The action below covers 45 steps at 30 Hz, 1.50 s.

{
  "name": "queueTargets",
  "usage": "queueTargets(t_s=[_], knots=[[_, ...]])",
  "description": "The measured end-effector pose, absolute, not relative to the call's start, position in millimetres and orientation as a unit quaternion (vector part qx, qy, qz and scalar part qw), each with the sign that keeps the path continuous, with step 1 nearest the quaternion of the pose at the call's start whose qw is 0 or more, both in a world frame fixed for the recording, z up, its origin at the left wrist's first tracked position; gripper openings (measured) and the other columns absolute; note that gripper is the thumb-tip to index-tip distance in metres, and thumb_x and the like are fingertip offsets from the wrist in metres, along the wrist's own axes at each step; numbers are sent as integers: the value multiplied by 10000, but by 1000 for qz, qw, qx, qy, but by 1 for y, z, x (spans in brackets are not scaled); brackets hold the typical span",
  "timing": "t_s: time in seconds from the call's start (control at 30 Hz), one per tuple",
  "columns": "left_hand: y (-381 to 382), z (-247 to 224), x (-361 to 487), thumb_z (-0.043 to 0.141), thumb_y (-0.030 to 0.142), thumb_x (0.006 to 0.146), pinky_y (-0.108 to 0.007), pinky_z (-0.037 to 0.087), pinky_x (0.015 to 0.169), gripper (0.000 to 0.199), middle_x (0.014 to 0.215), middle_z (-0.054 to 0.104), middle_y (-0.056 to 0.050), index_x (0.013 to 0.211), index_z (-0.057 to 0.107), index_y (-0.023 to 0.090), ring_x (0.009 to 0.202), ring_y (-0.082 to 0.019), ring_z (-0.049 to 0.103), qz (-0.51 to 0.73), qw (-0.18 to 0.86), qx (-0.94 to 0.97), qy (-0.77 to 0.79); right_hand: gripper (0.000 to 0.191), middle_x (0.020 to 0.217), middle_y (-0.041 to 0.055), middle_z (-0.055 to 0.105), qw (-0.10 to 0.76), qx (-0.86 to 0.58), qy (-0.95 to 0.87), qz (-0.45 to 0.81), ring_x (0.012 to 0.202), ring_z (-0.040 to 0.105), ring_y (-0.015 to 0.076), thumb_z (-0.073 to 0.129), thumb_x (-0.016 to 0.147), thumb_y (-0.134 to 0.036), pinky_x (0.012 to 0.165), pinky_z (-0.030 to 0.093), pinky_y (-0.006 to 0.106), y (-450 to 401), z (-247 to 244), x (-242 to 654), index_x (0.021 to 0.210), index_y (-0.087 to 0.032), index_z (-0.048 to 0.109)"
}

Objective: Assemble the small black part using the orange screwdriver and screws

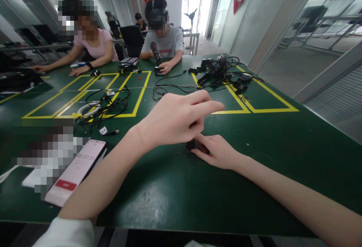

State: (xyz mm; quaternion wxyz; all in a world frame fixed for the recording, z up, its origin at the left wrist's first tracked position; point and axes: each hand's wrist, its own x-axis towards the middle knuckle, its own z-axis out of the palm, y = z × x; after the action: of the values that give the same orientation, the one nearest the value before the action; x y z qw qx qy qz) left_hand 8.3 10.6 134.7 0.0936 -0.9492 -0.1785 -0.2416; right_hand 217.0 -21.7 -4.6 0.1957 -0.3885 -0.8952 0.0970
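The left hand [175, 118] is raised over the green tabletop [158, 201], its index finger stretched out and the others partly bent, and whether it holds anything I cannot tell. Below it, the right hand [219, 152] has thumb and fingers closed about a small dark object [189, 147] on the tabletop (mostly hidden by both hands, so its shape is unclear). A lit phone [75, 175] lies beside the left forearm, and tangled black cables [219, 68] sit farther off.
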Motion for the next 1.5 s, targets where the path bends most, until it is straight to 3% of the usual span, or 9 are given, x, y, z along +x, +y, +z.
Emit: queueTargets(t_s=[0.7, 1.5], knots=[[11, 135, 8, 526, 163, 903, -234, 509, 718, 387, 1120, 696, -69, 1266, 654, 196, 890, -155, 678, -239, 62, -955, -163, 159, 706, 14, 669, 203, -387, -895, 95, 592, 617, 180, 525, 1038, -343, 581, 345, 269, -22, -6, 218, 1048, -187, 554], [9, 137, 8, 478, 88, 894, -230, 526, 748, 464, 1244, 651, -78, 1313, 626, 220, 924, -141, 671, -221, 60, -959, -169, 162, 686, -4, 647, 191, -392, -894, 100, 571, 592, 168, 514, 1040, -337, 579, 335, 264, -22, -5, 218, 1088, -187, 551]])
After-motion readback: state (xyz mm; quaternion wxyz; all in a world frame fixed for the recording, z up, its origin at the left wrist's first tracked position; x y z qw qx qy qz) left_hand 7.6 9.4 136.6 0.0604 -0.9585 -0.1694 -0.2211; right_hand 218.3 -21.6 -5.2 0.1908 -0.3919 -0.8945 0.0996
